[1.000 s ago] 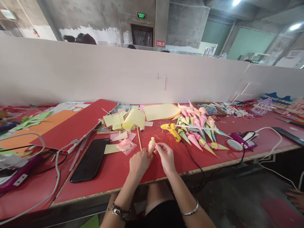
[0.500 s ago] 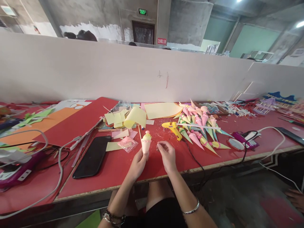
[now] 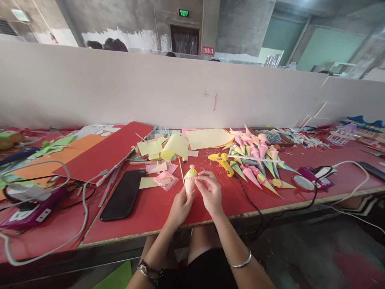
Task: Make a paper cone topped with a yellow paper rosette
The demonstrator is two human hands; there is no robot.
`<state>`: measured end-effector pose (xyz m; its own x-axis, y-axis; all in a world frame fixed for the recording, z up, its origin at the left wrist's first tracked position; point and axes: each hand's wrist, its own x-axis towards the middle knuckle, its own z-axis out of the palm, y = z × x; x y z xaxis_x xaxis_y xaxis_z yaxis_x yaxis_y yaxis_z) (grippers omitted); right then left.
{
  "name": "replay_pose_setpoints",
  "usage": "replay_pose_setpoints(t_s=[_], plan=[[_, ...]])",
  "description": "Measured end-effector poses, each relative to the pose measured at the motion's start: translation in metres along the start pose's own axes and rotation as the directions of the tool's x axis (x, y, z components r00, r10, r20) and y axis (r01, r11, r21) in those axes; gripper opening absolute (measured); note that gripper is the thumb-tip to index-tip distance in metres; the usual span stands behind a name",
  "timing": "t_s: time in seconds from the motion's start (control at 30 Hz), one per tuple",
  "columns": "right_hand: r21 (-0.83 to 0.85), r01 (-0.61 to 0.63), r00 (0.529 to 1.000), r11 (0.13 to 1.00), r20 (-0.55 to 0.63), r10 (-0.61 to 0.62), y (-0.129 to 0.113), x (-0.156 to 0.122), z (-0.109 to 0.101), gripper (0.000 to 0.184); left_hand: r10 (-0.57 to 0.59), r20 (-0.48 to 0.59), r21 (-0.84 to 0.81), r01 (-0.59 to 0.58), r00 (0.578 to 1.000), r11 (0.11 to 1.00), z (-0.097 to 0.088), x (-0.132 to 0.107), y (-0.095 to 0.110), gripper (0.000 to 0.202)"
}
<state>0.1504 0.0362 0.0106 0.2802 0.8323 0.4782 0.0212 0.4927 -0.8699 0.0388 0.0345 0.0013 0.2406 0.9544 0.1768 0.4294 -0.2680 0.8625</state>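
Note:
My left hand (image 3: 179, 206) is closed around the lower part of a cream paper ice cream cone (image 3: 189, 185), held upright above the red table. The cone has a yellow top, a small pink ball on it and a pink trim round the rim. A thin wooden stick (image 3: 181, 168) rises beside it, its lower end hidden at my left hand. My right hand (image 3: 211, 194) pinches at the cone's right side, thumb and forefinger touching the pink trim. To the right lies a yellow glue gun (image 3: 221, 161), near a pile of finished paper cones (image 3: 252, 151).
A black phone (image 3: 123, 195) lies left of my hands. Yellow paper pieces (image 3: 176, 147) and a plastic bag with pink paper (image 3: 165, 179) are ahead. Purple power strips (image 3: 36, 210) and loose cables flank the work area. A pale partition (image 3: 150, 88) closes off the back.
My right hand has moved left, from beside the cone to touching its trim. The cone remains in my left hand. The whole view has shifted slightly.

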Motion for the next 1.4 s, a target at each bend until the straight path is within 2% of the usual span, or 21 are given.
replay_pose_setpoints(t_s=[0.27,0.57,0.73,0.83,1.0,1.1,1.23,1.4], plan=[[-0.039,-0.041,0.999,0.998,0.019,0.041,-0.001,0.0,0.004,0.009,-0.01,0.018,-0.009,0.01,1.0,1.0,0.001,-0.001,0.0,0.035],[0.194,-0.153,0.988,0.969,0.033,0.149,-0.001,0.0,0.008,0.011,0.004,0.037,0.018,-0.004,0.999,1.0,0.001,-0.003,0.0,0.033],[0.371,-0.261,0.965,0.891,0.114,0.235,-0.004,0.0,0.011,0.038,0.01,0.047,0.016,-0.011,0.999,1.0,0.0,-0.003,-0.001,0.034],[0.367,-0.293,0.956,0.883,0.136,0.26,-0.003,-0.001,0.011,0.044,0.012,0.054,0.004,-0.012,0.998,1.0,0.0,-0.003,0.0,0.037],[0.335,-0.235,0.972,0.912,0.083,0.22,-0.001,-0.001,0.011,0.036,0.013,0.06,0.006,-0.013,0.998,1.0,0.0,-0.003,0.002,0.039],[0.334,-0.244,0.969,0.911,0.12,0.215,-0.002,-0.002,0.012,0.039,0.024,0.064,-0.013,-0.023,0.998,1.0,0.0,-0.003,0.002,0.037],[0.338,-0.314,0.944,0.887,0.205,0.257,-0.005,-0.003,0.014,0.047,0.004,0.074,-0.024,-0.002,0.997,1.0,-0.001,-0.004,0.002,0.033],[0.371,-0.35,0.934,0.86,0.21,0.29,-0.007,-0.004,0.015,0.051,0.016,0.065,-0.025,-0.014,0.998,1.0,-0.001,-0.003,0.002,0.031]])
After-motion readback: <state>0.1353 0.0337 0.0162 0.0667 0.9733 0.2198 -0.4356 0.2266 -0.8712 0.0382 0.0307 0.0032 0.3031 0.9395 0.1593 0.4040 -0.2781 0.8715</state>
